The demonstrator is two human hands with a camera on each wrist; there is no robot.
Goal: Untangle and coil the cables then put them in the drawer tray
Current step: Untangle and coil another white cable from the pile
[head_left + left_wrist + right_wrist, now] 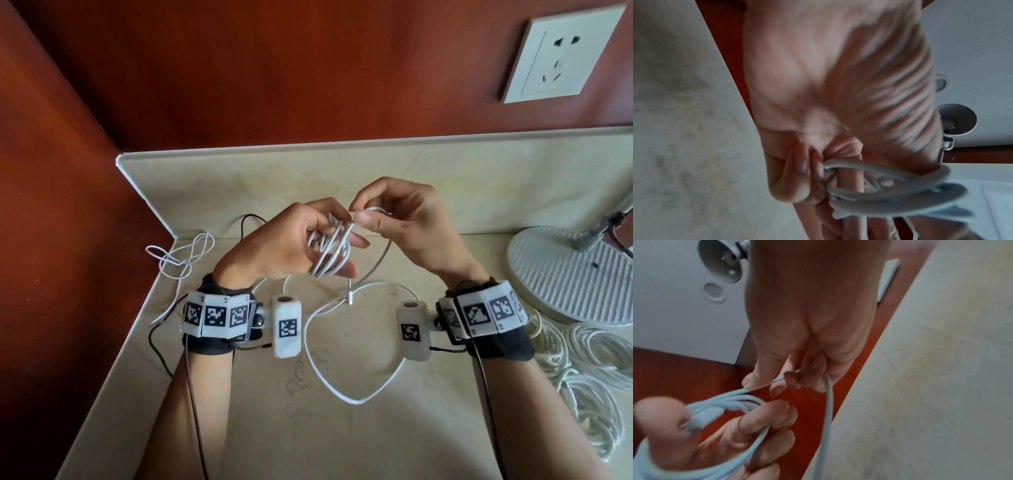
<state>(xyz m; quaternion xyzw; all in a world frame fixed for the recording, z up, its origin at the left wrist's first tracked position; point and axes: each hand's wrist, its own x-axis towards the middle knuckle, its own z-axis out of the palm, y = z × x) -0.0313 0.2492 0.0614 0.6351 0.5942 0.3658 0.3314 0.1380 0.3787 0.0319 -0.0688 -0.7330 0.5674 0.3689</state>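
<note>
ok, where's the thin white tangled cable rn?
Head view: thin white cable lies loose at the counter's far left corner, left of the left hand.

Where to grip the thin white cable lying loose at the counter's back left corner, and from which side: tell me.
Grip the thin white cable where its loops cross, coming straight down from above. It lies flat on the beige stone counter against the red wall, so only the top is free; pinching the crossing gathers several strands together.
</note>
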